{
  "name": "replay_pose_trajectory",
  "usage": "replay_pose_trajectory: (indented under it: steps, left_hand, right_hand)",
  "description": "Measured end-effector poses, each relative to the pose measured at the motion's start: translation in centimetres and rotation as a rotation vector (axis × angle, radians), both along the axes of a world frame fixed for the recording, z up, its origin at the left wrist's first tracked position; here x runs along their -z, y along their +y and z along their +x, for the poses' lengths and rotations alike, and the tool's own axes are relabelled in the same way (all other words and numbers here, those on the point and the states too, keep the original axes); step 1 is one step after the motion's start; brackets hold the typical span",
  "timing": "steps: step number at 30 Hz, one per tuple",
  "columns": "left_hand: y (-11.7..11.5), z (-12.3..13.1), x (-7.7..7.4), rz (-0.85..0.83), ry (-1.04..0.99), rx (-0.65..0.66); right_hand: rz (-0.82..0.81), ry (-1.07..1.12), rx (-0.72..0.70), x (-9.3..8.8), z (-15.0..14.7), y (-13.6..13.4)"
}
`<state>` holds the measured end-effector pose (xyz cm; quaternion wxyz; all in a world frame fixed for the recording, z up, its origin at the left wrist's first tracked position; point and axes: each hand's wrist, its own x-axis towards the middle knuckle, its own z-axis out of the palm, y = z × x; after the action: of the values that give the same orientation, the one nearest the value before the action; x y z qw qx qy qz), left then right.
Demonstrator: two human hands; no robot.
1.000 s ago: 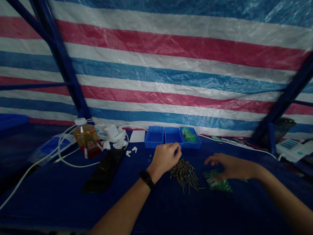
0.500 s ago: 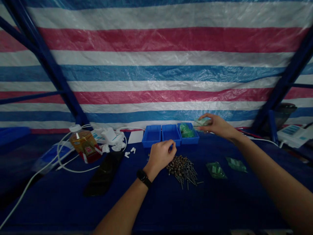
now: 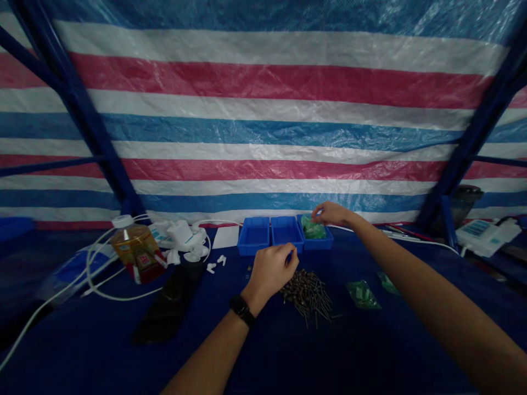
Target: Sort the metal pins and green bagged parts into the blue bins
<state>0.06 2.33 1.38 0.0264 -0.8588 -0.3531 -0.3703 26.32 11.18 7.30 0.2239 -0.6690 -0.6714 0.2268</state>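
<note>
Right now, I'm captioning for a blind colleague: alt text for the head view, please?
A person's right hand is at the rightmost blue bin, over green packaging. The left hand is by a heap of metal pieces; two green packets lie further right.

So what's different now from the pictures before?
The right hand, holding a green packet before, moved left to the right-hand blue bin; whether it let go can't be seen. The left hand stayed by the metal fasteners; two green packets stayed on the table.

And it's red, white and blue stripes across the sheeting (image 3: pixel 263 82)! Blue trays (image 3: pixel 253 250) here, green packets (image 3: pixel 363 295) there, black wristband (image 3: pixel 242 310).
</note>
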Motion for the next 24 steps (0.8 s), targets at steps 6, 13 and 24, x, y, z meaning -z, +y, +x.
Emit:
replay_pose_trajectory:
  steps: [6,13,24]
  left_hand:
    - [-0.1,0.0,0.0,-0.006,0.015,-0.010]
    - [0.0,0.0,0.0,-0.012,0.024,-0.023]
    - [0.0,-0.1,0.1,-0.008,0.025,-0.017]
  right_hand:
    - [0.003,0.068,0.004,0.0,0.4,-0.7]
    - [-0.025,0.032,0.050,-0.8,0.0,0.8]
    - [0.150,-0.231,0.150,-1.6,-2.3,-1.7]
